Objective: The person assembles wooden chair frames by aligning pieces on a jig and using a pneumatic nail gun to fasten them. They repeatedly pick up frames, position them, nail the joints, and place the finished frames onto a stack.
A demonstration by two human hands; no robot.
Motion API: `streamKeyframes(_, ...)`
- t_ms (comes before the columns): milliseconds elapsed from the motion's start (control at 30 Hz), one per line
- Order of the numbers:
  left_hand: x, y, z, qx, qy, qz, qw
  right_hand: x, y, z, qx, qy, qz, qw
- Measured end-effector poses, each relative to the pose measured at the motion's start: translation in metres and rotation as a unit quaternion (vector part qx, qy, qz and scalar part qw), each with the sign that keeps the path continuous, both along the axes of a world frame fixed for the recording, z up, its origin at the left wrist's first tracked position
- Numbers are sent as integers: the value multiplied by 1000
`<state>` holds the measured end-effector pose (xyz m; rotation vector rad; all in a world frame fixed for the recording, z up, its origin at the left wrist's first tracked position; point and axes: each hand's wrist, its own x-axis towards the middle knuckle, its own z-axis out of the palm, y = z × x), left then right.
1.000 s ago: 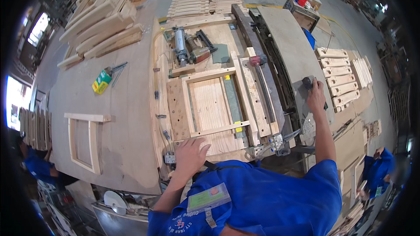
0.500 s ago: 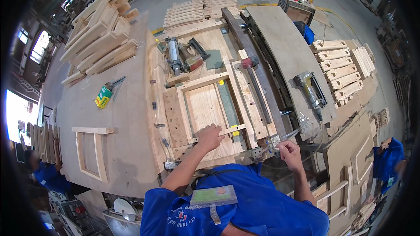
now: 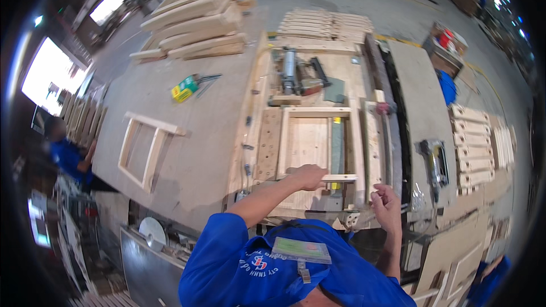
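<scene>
Grip: bare left hand point(image 3: 310, 178) over pale, square-edged rectangular wooden frame point(image 3: 353, 142), finger closure hidden, can't tell | bare right hand point(image 3: 388, 207): fingers parted, loosely curled, near long pale wooden bar point(image 3: 372, 142)

Right hand point(image 3: 387, 206): no longer gripping the nail gun point(image 3: 437, 162); now hovering near the close end of the drilled board point(image 3: 372, 145). Nail gun: now lying unheld. Left hand point(image 3: 310, 177): no longer lying beside the wooden frame's point(image 3: 316, 112) near-left corner; now resting on the near rail point(image 3: 342, 178). View: swinging leftward.
</scene>
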<state>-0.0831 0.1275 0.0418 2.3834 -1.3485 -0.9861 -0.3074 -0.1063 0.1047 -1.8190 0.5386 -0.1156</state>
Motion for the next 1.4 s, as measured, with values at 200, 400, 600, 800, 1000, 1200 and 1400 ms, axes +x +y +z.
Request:
streamKeyframes(200,3,-14,98,-95,-80,-8,992,32,-27,21,-3,-167,-127,978)
streamKeyframes(400,-21,52,182,-125,-105,72,984,47,-39,51,13,-222,-108,969)
streamKeyframes(600,-9,158,216,-36,-163,318,933,49,-6,37,-6,-132,3,991)
streamKeyframes(800,51,330,175,15,-340,455,823,54,27,42,-49,-73,88,992)
streamKeyframes(1000,98,419,160,36,-395,537,744,57,50,47,-73,-70,97,990)
streamKeyframes(1200,115,465,136,45,-383,579,719,45,62,47,-83,-49,81,992)
streamKeyframes(1400,146,453,126,61,-323,624,709,16,60,46,-117,-46,64,990)
